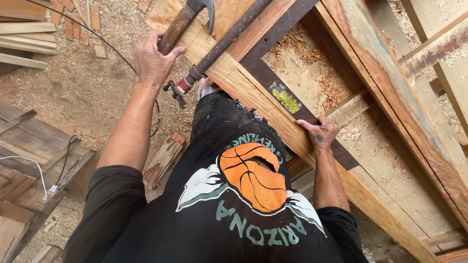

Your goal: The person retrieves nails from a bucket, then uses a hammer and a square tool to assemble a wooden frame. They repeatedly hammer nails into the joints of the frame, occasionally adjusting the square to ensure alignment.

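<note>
Biggest thing: the wooden frame [273, 104], long planks running diagonally from top centre down to lower right of the frame, w/ pale boards and loose shavings [317, 73] lying inside it. The corner joint sits at upper centre, already pulled together as far as one can see. A dark steel framing square [292, 104] lies flat along the inner edge of the frame, one leg going up toward the top, the other down toward centre right.

Next: a long rusty bar clamp [219, 46] crosses the corner from top centre down to its screw handle at centre left; looks set on the joint, so clamping seems done, tho how tight it is can't be told.

Right hand [319, 132], centre right, fingers spread and pressed flat on the square and frame edge, holding it against the wood, not wrapped round anything.

Left hand [153, 61], upper left, fist closed round the wooden handle of a claw hammer [187, 19]; the head is at the top edge, raised just above the corner.

Judgement: joint assembled, clamped, square laid on; left would be checking/knocking the corner true. No nails or other fasteners visible.

Around: sawdust-covered floor [97, 92], offcuts [165, 158] at lower centre left, a black cable [107, 44].
</note>
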